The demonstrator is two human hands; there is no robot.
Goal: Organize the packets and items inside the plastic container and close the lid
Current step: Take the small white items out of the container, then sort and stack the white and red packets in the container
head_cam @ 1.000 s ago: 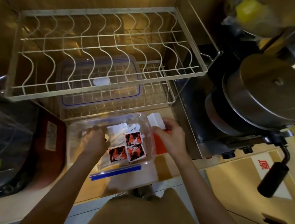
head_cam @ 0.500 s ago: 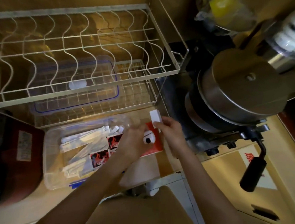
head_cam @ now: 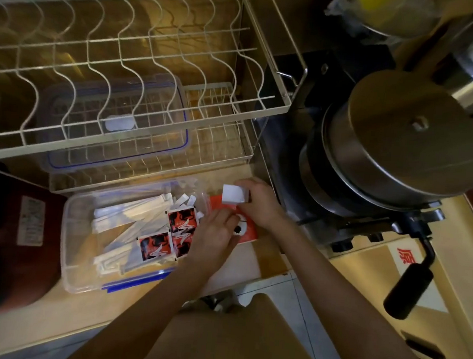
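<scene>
A clear plastic container [head_cam: 80, 274] with blue clips sits open on the wooden counter. Inside lie several long white sachets [head_cam: 124, 221] and red-black packets [head_cam: 182, 223]. Its clear lid with a blue seal [head_cam: 61, 162] rests on the lower rack shelf behind. Just right of the container lies an orange packet [head_cam: 249, 231] with a white-and-black round mark. My left hand [head_cam: 215, 237] reaches across the container's right end and touches that orange packet. My right hand [head_cam: 259, 203] pinches a small white packet [head_cam: 232, 194] above the orange one.
A white wire dish rack [head_cam: 142, 67] overhangs the back of the counter. A stack of steel pots with a lid [head_cam: 402, 141] and a black pan handle [head_cam: 407, 289] stand at the right. A dark red appliance [head_cam: 13, 232] sits left of the container.
My left hand left the sachets inside the container and moved right onto the orange packet. My right hand stays by the white packet. The camera view swung right, then partly back.
</scene>
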